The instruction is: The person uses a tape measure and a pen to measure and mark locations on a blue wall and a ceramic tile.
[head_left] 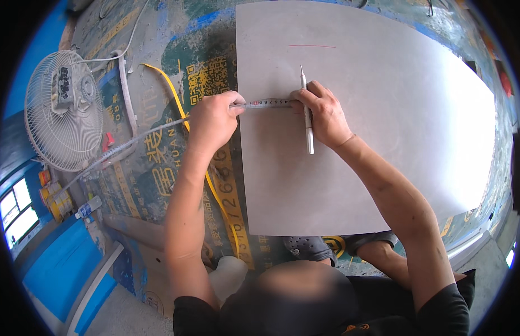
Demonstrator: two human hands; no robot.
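A large grey sheet (327, 185) lies flat before me with a thin red line (312, 46) near its far side. A tape measure's blade (266, 103) runs across the sheet's left part and past its left edge, slanting away to the lower left. My left hand (212, 120) is closed on the blade at that edge, thumb and fingers pinching it. My right hand (326, 115) is closed around a slim silver-white pen (310, 140), its thin tip pointing away from me. The right fingers also meet the blade; its end is hidden under them.
A white-caged fan (64, 109) lies at the left with its cord. A yellow strip (170, 84) curves beside the sheet over the printed green floor covering (153, 190). Yellow rolls or cans (58, 204) and a plastic bottle (88, 207) sit at the lower left. My dark shoe (309, 248) is by the sheet's near edge.
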